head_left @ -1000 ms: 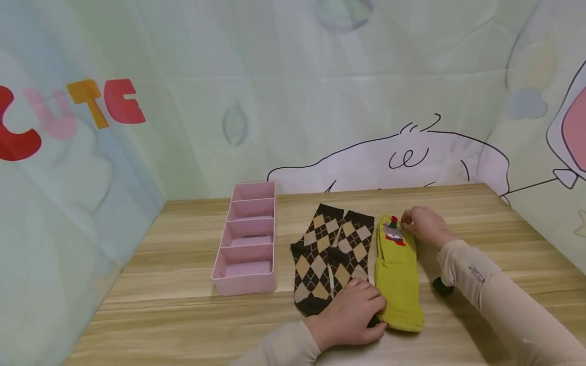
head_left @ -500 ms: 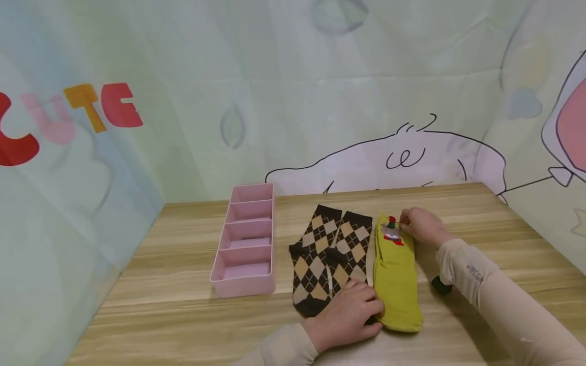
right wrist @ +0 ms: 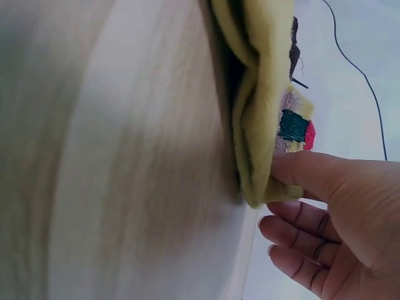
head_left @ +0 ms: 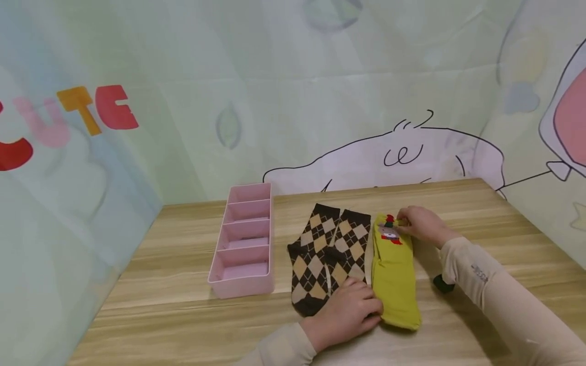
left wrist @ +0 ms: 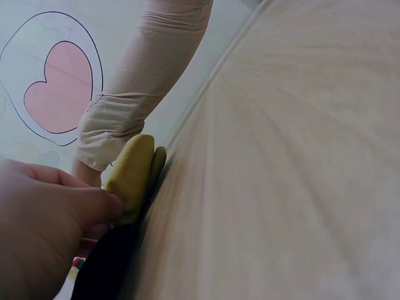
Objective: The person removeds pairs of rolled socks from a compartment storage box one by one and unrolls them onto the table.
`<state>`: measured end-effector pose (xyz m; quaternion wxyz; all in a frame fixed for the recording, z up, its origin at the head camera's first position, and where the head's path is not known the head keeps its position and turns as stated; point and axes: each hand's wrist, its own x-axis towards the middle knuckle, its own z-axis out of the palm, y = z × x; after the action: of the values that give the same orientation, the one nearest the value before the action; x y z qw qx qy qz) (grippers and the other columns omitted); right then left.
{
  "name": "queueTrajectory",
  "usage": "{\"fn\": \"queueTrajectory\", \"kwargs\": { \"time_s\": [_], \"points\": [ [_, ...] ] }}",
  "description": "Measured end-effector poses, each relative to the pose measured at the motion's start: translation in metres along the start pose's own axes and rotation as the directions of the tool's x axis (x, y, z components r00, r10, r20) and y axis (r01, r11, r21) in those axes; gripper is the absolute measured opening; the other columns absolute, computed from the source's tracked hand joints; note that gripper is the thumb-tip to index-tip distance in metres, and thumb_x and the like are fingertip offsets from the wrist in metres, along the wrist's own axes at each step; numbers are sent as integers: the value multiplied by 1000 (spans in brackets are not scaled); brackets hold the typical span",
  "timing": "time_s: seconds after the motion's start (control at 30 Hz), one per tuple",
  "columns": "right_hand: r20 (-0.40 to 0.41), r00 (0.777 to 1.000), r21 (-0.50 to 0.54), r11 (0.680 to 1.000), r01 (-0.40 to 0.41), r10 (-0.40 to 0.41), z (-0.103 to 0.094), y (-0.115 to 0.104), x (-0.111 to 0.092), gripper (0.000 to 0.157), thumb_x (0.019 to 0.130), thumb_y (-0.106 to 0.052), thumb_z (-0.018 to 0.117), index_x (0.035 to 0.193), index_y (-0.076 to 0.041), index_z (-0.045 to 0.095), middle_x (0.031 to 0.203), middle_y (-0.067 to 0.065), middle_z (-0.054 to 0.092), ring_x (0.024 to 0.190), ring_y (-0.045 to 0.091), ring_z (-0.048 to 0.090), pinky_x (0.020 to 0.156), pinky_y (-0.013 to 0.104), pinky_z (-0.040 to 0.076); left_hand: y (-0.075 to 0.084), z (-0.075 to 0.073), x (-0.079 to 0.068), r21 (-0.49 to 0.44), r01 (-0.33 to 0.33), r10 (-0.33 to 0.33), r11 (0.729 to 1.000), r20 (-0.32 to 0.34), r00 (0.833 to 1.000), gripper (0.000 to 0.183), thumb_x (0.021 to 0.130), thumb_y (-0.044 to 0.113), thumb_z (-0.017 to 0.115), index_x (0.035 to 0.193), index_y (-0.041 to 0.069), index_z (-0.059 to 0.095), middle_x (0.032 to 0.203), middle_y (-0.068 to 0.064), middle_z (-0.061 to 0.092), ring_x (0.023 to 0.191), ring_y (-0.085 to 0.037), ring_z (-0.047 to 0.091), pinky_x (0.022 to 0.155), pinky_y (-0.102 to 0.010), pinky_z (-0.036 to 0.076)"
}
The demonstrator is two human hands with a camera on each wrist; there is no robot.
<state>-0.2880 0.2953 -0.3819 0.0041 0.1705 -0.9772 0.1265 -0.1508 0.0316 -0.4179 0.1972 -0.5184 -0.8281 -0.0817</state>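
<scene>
Mustard-yellow socks (head_left: 394, 284) lie stacked lengthwise on the wooden table, with a red, green and grey animal motif near the cuff. My right hand (head_left: 425, 226) pinches the cuff edge between thumb and fingers; the other fingers hang loosely curled in the right wrist view. At the toe end my left hand (head_left: 345, 311) lies over the toe of one argyle sock (head_left: 354, 236), its curled fingers and thumb pinching the near side of the yellow socks (left wrist: 132, 172). A second argyle sock (head_left: 316, 259), brown with beige diamonds, lies flat to its left.
On the left stands a pink box (head_left: 242, 287) with several compartments in a row. A small dark green object (head_left: 443, 283) sits beside the right forearm. Behind the wooden table (head_left: 160, 305) hangs a printed cloth backdrop (head_left: 192, 127).
The head view has shifted slightly. Both hands keep nearly the same places on the socks, and the yellow toe end has drawn in a little.
</scene>
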Motion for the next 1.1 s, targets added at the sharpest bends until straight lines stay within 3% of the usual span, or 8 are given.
{"fn": "queueTrajectory", "kwargs": {
  "time_s": [0.23, 0.47, 0.7, 1.1],
  "points": [
    [-75, 997, 29, 999, 15, -13, -3, -2, -2, 10, 84, -9, 70, 91, -3, 67, 82, 9, 69, 70, 19, 57, 69, 40, 51, 1, -6, 2, -42, 19, -21, 999, -52, 998, 6, 86, 32, 68, 88, 27, 70, 88, 16, 68, 88, 0, 60, 90, -19, 41],
    [-122, 992, 28, 999, 30, -26, -11, -5, -6, 9, 84, -7, 69, 92, -3, 67, 77, 6, 66, 66, 17, 53, 63, 34, 47, 2, -11, 5, -93, 20, -29, 995, -101, 994, 4, 86, 30, 69, 86, 26, 69, 87, 15, 67, 87, -1, 59, 93, -19, 41],
    [-139, 990, 43, 999, 22, -16, -21, -8, -9, 11, 85, -7, 69, 94, -2, 68, 81, 8, 68, 69, 17, 56, 65, 35, 50, 3, -15, 9, -90, -1, -14, 996, -169, 985, 7, 85, 30, 70, 87, 24, 69, 89, 15, 69, 87, -1, 59, 94, -18, 40],
    [-140, 990, 38, 999, -20, 25, -33, 3, -16, 13, 86, -9, 67, 96, -1, 67, 81, 9, 68, 70, 18, 56, 67, 37, 50, 10, -18, 23, -60, -2, -10, 998, -199, 980, 7, 84, 31, 70, 88, 25, 68, 90, 15, 68, 90, -2, 60, 91, -19, 41]
  ]
}}
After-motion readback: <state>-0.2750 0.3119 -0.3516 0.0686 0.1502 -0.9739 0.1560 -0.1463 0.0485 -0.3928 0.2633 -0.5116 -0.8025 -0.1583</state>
